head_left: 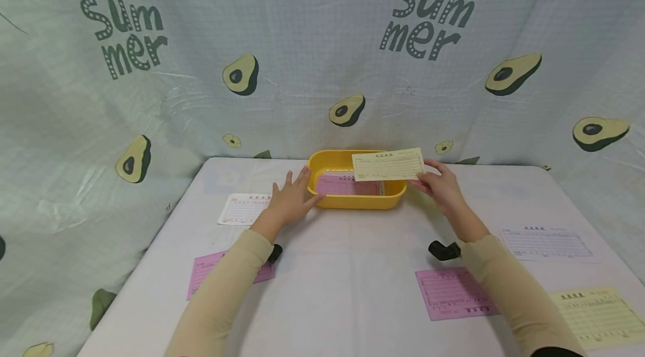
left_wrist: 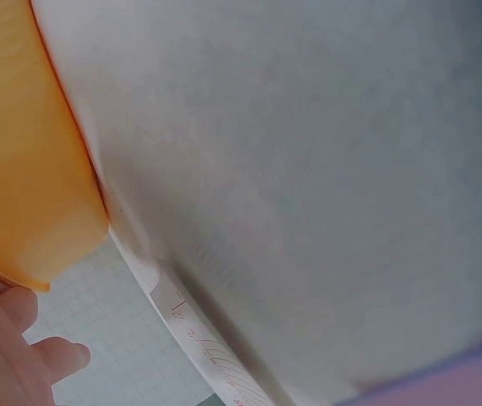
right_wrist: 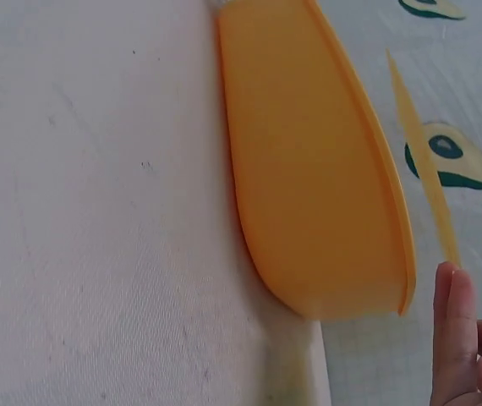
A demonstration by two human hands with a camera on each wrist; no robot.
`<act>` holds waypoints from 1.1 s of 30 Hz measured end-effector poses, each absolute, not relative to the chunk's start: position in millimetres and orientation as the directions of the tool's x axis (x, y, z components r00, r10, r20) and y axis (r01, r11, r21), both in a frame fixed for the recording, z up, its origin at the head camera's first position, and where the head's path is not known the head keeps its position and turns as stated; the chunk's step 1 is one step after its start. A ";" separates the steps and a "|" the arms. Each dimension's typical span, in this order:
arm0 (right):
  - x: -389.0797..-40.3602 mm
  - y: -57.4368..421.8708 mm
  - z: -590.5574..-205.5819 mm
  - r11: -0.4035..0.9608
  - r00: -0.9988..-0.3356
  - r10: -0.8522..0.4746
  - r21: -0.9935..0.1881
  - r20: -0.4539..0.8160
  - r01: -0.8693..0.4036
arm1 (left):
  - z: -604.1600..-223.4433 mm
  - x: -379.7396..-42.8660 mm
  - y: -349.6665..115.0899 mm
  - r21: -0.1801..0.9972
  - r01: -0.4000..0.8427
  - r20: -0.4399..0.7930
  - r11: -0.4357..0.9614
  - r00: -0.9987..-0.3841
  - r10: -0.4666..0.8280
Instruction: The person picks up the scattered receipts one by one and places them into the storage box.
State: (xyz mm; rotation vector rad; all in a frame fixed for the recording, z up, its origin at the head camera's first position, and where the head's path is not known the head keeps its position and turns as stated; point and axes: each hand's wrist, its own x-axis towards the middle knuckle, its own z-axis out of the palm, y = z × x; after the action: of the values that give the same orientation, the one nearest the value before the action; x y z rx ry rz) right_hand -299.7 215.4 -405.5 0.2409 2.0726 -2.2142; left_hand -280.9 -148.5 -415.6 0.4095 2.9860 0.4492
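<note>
A yellow printed paper slip [head_left: 389,165] is pinched at its right end by my right hand [head_left: 442,188], above the right side of a yellow plastic basin [head_left: 353,202]. Seen from the right wrist, the slip [right_wrist: 423,161] appears nearly edge-on beyond the basin's rim [right_wrist: 385,161]. Inside the basin lies a pink slip [head_left: 347,184], partly covered by the yellow one in the head view. My left hand [head_left: 291,200] rests against the basin's left end with its fingers spread. In the left wrist view, fingers [left_wrist: 21,309] touch the basin's rim.
A white slip [head_left: 244,209] lies left of the basin, partly behind the left hand. Nearer are a pink slip [head_left: 206,272] under the left forearm and another pink slip [head_left: 453,294] at right. Farther right lie a bluish-white slip [head_left: 546,243] and a yellow slip [head_left: 599,318].
</note>
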 end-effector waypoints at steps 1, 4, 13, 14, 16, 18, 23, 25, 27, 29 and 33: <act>-300.2 212.3 -405.0 -0.066 -0.983 0.031 -0.981 -0.183 0.180 | -415.8 -281.1 -148.5 0.299 0.248 -0.053 0.921 -0.960 0.276; -301.7 202.6 -403.4 -0.067 -0.982 0.009 -0.980 -0.186 0.185 | -416.8 -282.1 -148.4 0.299 0.242 -0.054 0.923 -0.961 0.270; -306.2 176.6 -401.5 -0.039 -0.988 -0.026 -0.988 -0.150 0.151 | -418.6 -282.6 -148.4 0.299 0.241 -0.053 0.923 -0.962 0.268; -306.8 174.1 -401.8 -0.043 -0.988 -0.036 -0.988 -0.147 0.149 | -418.3 -282.5 -148.5 0.298 0.240 -0.054 0.924 -0.962 0.267; -307.9 169.0 -402.2 -0.040 -0.988 -0.050 -0.988 -0.146 0.148 | -417.6 -282.4 -148.6 0.297 0.238 -0.057 0.925 -0.962 0.266; -309.0 165.0 -402.7 -0.027 -0.987 -0.060 -0.988 -0.150 0.152 | -417.0 -282.5 -148.7 0.294 0.237 -0.060 0.926 -0.962 0.266; -310.4 156.1 -401.3 0.023 -0.986 -0.074 -0.988 -0.151 0.150 | -416.3 -282.2 -148.7 0.296 0.237 -0.062 0.925 -0.962 0.266; -311.4 153.1 -400.7 0.036 -0.985 -0.087 -0.988 -0.152 0.149 | -416.1 -282.0 -148.7 0.300 0.238 -0.060 0.924 -0.962 0.267; -313.0 150.7 -400.4 0.055 -0.982 -0.101 -0.986 -0.161 0.156 | -416.3 -281.9 -148.3 0.302 0.241 -0.057 0.922 -0.961 0.269; -314.4 149.3 -400.2 0.086 -0.977 -0.121 -0.983 -0.174 0.165 | -416.7 -282.0 -148.1 0.302 0.243 -0.057 0.922 -0.961 0.272; -317.8 148.3 -398.1 0.151 -0.967 -0.144 -0.971 -0.208 0.186 | -416.9 -282.5 -148.1 0.292 0.244 -0.056 0.925 -0.961 0.271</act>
State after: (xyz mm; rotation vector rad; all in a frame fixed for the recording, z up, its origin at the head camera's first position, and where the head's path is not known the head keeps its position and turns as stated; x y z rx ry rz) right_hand -317.8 148.3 -398.1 0.0410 2.1770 -1.8963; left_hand -282.5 -148.1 -416.9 0.4001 2.9882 0.4344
